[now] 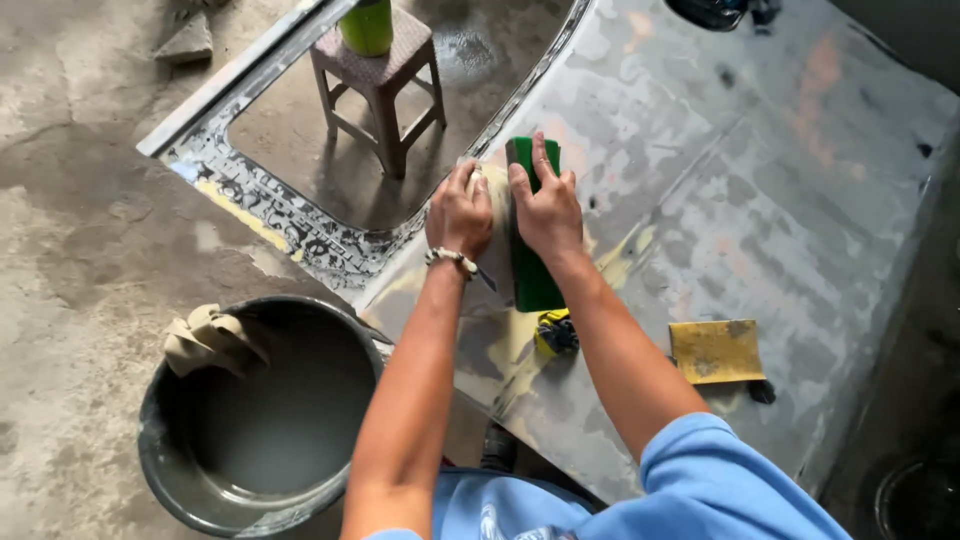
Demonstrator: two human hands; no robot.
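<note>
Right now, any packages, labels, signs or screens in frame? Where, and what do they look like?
No signs or screens; nothing clearly a label.
Green container: on the small stool seen through the panel's window opening, rounded, yellow-green, top cut off by the frame.
Printed strip: along the opening's lower edge on the grey panel, black-and-white pattern with yellow patches, too blurred to tell more.

Sanded metal panel (760, 200) bears green block (531, 270), yellow sheet (715, 351) (worn), small yellow-black object (556, 332).

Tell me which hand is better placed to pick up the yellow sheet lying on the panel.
Right. The right hand is on the green block, on the same side as the yellow sheet. The left hand sits further away, nearer the bucket, and would likely have to cross over.
</note>
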